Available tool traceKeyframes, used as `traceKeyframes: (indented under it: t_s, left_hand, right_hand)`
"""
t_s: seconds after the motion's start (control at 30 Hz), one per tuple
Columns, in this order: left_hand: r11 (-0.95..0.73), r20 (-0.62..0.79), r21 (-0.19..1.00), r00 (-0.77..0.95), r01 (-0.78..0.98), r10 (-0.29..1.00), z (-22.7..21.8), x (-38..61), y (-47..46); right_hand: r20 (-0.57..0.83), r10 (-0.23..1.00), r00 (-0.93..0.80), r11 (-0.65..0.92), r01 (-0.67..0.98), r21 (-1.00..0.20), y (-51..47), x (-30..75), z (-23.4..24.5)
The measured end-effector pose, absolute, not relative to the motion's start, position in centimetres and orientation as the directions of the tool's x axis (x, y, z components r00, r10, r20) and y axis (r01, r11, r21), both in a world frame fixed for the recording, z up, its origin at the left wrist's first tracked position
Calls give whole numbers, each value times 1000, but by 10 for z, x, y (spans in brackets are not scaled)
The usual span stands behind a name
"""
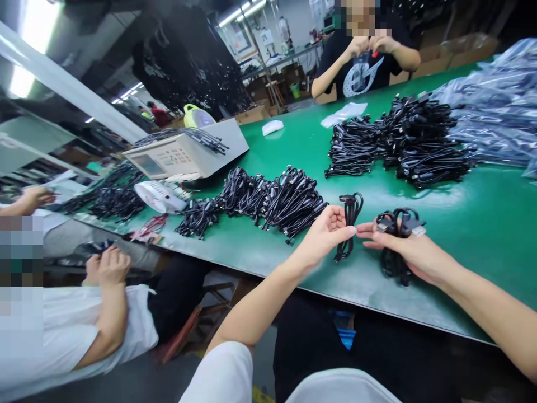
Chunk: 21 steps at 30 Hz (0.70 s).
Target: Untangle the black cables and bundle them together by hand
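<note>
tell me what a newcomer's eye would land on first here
Likely the left hand, gripping a coiled black cable over the green table, and the right hand beside it, holding a cable bunch. Next, the cable heap left of them and the cable pile beyond, beside shiny plastic at far right.

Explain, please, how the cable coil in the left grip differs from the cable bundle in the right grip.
The cable coil in the left grip is slim; the cable bundle in the right grip is bulkier. The coil shows a dark plug on top; the bundle shows silvery connector tips. Both are black, looped cable.
</note>
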<state>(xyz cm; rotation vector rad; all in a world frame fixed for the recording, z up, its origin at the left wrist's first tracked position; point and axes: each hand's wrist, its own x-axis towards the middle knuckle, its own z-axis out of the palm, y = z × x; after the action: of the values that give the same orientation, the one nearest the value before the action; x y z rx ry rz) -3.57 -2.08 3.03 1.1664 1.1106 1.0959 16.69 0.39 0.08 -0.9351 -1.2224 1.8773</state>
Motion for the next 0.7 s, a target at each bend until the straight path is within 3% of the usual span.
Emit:
traceKeyframes:
  t_s: [0.13, 0.23, 0.47, 0.7]
  left_hand:
    - [109, -55, 971, 245, -212, 968, 27, -3, 6]
    - [176, -89, 938, 281, -298, 955, 17, 0, 16]
    - [251, -170, 885, 229, -392, 959, 15, -16, 17]
    - [299, -187, 808, 262, -507, 947, 15, -13, 16]
  right_hand:
    - [-161, 879, -448, -245, -136, -960, 1, 169, 0]
    - [-201, 880, -430, -290, -154, -944, 4, 172, 6]
    - [-322, 780, -536, -447, -117, -887, 2, 173, 13]
    - [-318, 685, -656, -512, -123, -850, 0, 172, 18]
